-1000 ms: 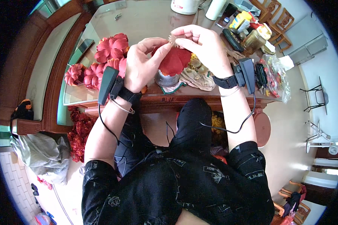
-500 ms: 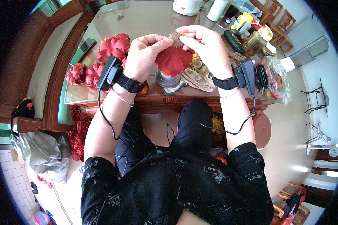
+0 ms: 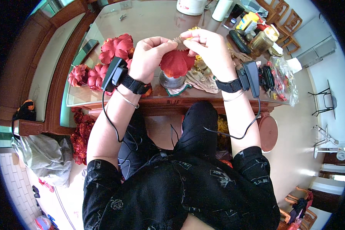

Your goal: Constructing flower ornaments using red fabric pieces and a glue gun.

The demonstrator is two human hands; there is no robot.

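Above the near edge of the table, my left hand (image 3: 151,53) is closed, with its thumb and index finger pinching the top of a red artificial flower (image 3: 176,64). The petals hang down below my fingers. A small beige spiky piece (image 3: 179,43) sits at the flower's top, between both hands. My right hand (image 3: 207,48) is closed too, its thumb and fingertips pinched at the other side of that spiky piece. A bit of yellow shows by its fingers. Beneath the flower stands a round metal tin (image 3: 171,81), and a crumpled beige cloth (image 3: 204,83) lies beside it.
More red flowers (image 3: 116,49) lie on the glass-topped table at left, near a phone (image 3: 89,48). Yellow flower centres (image 3: 201,66) rest behind the cloth. At right are a jar (image 3: 261,43), a dark case (image 3: 239,42) and a clear plastic bag (image 3: 285,78). A white tub (image 3: 190,7) stands far back.
My right hand has come down slightly, with some yellow now showing above its fingers. The flower has tilted a little. My left hand has barely moved.
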